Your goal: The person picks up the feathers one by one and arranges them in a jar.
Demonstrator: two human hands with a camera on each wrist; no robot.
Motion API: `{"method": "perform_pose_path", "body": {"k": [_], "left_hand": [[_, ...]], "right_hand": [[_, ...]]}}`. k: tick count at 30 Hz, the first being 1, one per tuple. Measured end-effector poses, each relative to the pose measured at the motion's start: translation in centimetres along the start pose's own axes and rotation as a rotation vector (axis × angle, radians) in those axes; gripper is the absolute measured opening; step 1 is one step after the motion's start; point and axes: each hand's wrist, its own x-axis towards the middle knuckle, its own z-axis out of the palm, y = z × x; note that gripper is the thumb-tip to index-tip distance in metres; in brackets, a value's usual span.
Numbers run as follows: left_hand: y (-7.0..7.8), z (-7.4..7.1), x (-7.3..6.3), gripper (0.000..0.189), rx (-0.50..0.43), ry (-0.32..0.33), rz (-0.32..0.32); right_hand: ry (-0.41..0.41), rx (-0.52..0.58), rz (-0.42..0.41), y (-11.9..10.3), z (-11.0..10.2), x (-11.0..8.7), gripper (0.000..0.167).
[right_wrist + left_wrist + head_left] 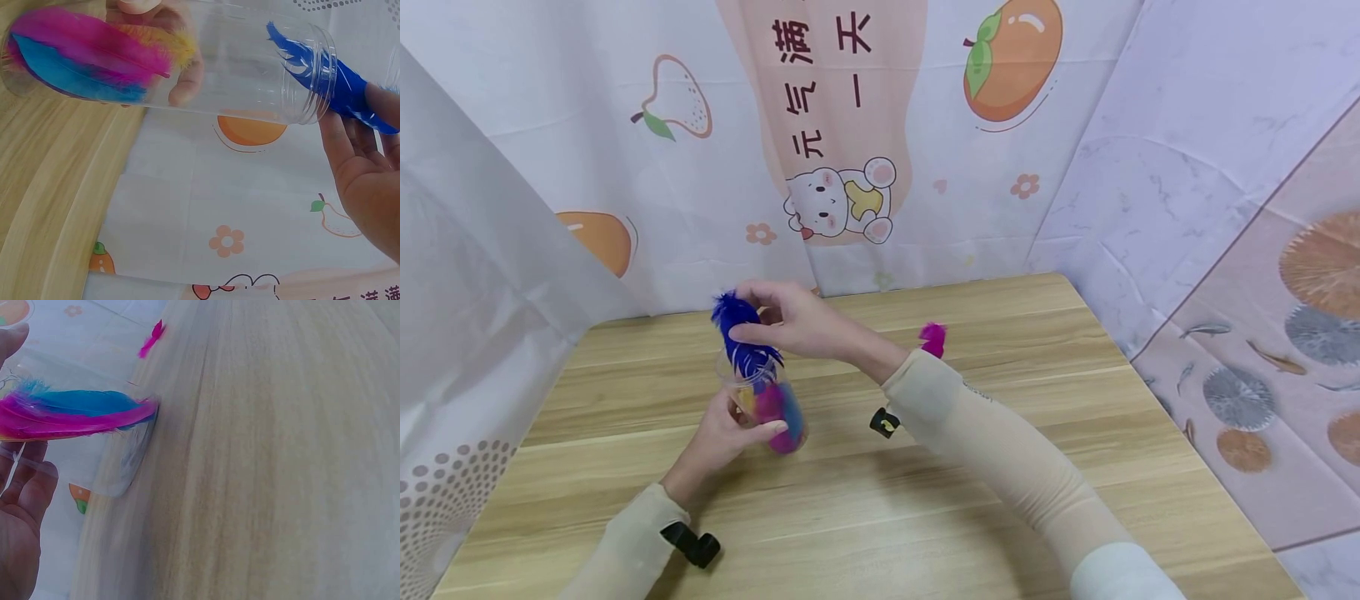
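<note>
A clear plastic jar (244, 69) stands on the table with its mouth up. Inside lie a pink feather (94, 47), a light blue feather (75, 75) and a yellow feather (172, 44). My left hand (722, 437) grips the jar low on its side, thumb across the front. Over the mouth, my right hand (797, 321) pinches a dark blue feather (350, 90) between thumb and fingers. The feather's lower end reaches inside the jar's rim; its upper end sticks out above the hand.
A loose pink feather (933, 339) lies on the wooden table (850, 517), partly behind my right forearm. Printed cloth (715, 192) hangs behind the table, and another printed cloth (1240, 275) hangs along the right side.
</note>
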Motion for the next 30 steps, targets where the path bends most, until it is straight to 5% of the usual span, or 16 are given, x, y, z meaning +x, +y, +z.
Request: {"method": "perform_pose_path", "body": {"k": [6, 16, 30], "left_hand": [[0.2, 0.0, 0.0, 0.069, -0.002, -0.011, 0.011], [0.2, 0.0, -0.1, 0.079, 0.037, 0.006, -0.024], [0.3, -0.1, -0.1, 0.081, 0.025, 0.0, -0.012]], "right_hand": [[-0.004, -0.011, -0.006, 0.0, 0.1, 0.0, 0.018], [0.027, 0.007, 0.009, -1.0, 0.5, 0.5, 0.039], [0.04, 0.006, -0.005, -0.5, 1.5, 1.3, 0.038]]}}
